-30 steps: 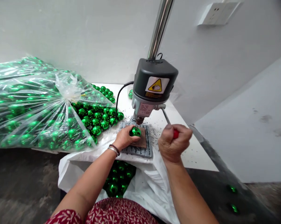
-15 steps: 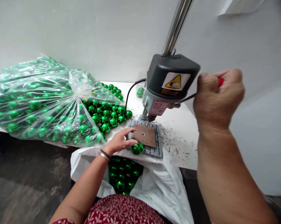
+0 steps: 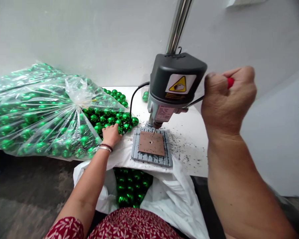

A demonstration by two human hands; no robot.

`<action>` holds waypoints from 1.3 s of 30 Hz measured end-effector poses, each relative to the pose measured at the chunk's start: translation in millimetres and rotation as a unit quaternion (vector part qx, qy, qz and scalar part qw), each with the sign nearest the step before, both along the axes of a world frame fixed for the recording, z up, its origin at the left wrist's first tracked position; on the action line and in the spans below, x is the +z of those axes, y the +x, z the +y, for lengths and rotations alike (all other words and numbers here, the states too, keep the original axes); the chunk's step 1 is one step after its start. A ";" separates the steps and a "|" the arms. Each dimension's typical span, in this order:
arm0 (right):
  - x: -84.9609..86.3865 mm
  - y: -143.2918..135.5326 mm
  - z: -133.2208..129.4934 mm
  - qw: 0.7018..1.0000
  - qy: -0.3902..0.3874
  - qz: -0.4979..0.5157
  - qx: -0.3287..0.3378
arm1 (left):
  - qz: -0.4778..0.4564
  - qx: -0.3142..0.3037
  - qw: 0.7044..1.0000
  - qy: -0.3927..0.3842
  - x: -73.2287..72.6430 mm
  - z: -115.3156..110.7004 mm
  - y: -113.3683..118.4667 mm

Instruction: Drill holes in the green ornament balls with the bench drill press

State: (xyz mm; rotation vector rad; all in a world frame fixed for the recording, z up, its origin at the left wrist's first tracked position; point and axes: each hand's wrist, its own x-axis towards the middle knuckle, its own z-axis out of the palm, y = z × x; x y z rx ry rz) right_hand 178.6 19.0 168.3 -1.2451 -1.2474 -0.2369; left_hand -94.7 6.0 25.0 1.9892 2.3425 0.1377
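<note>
My left hand point(image 3: 111, 135) reaches into the loose pile of shiny green balls point(image 3: 111, 120) beside the drill press. Its fingers are a little apart and bent over the balls; the fingertips are partly hidden, and no ball shows lifted in them. At the right, my right hand point(image 3: 229, 99) is closed around the red knob point(image 3: 230, 82) of the drill press lever. The drill press point(image 3: 178, 79) has its bit point(image 3: 154, 131) raised above a brown board point(image 3: 151, 149) with a small hole. No ball sits on the board, which lies on the grey slotted base point(image 3: 167, 161).
A big, tied clear plastic bag point(image 3: 40, 109) of green balls stands at the left. A white sack point(image 3: 169, 196) with green balls inside hangs open at the table's front edge. Dark shavings point(image 3: 186, 152) litter the white table. A black cord point(image 3: 131, 103) runs behind the pile.
My left hand has let go of the green ball it held at the base's front edge and moved left and back to the pile. My right hand has stayed on the knob.
</note>
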 end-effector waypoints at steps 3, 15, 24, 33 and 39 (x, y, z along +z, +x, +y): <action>-0.7 -0.5 0.9 1.000 0.009 0.006 0.004 | -0.063 -0.015 0.996 0.056 6.7 -11.5 0.5; 4.2 -6.1 -6.6 0.999 -0.017 0.029 0.027 | -0.011 -0.213 0.975 -0.064 -2.4 -37.8 19.5; 3.0 -4.3 -6.7 0.999 -0.008 0.020 0.046 | 0.142 -0.219 0.960 -0.097 15.6 -51.6 21.1; 0.5 -2.6 -5.5 0.998 0.000 0.015 0.066 | -0.248 -0.125 0.961 0.005 20.9 -40.3 28.8; 6.8 -5.3 -10.3 0.997 -0.017 0.031 0.068 | -0.498 -0.048 0.866 -0.005 -6.4 -22.8 55.3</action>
